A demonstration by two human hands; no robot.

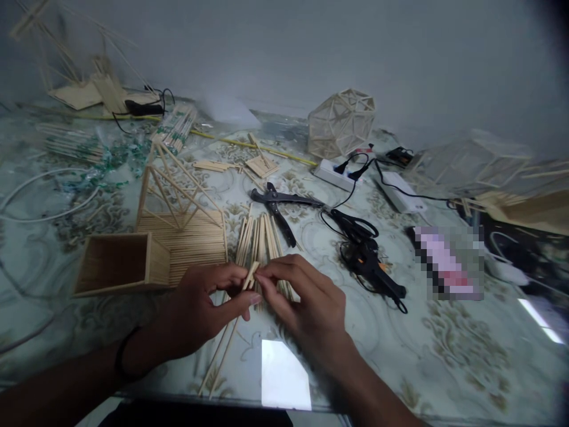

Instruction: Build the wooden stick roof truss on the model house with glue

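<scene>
My left hand (208,305) is closed on thin wooden sticks (251,273) above the front of the table. Two long ends slant from beneath it toward the table's near edge. Thumb and fingertips of my right hand (306,296) pinch the upper ends of those sticks, close to my left fingertips. Directly behind both hands lies a loose bundle of similar sticks (259,234), partly hidden by them. Left of the bundle stands a stick-built model with a slatted base (195,246), a triangular frame (178,184) and an open wooden box (160,261).
Beyond the bundle lie black-handled cutters (284,198). Scissors (355,222) and a black glue gun (373,270) rest to the right, near a white power strip (335,175). A stick-framed polyhedron (342,121) stands at the back. Wrapped stick packs (175,127) lie back left.
</scene>
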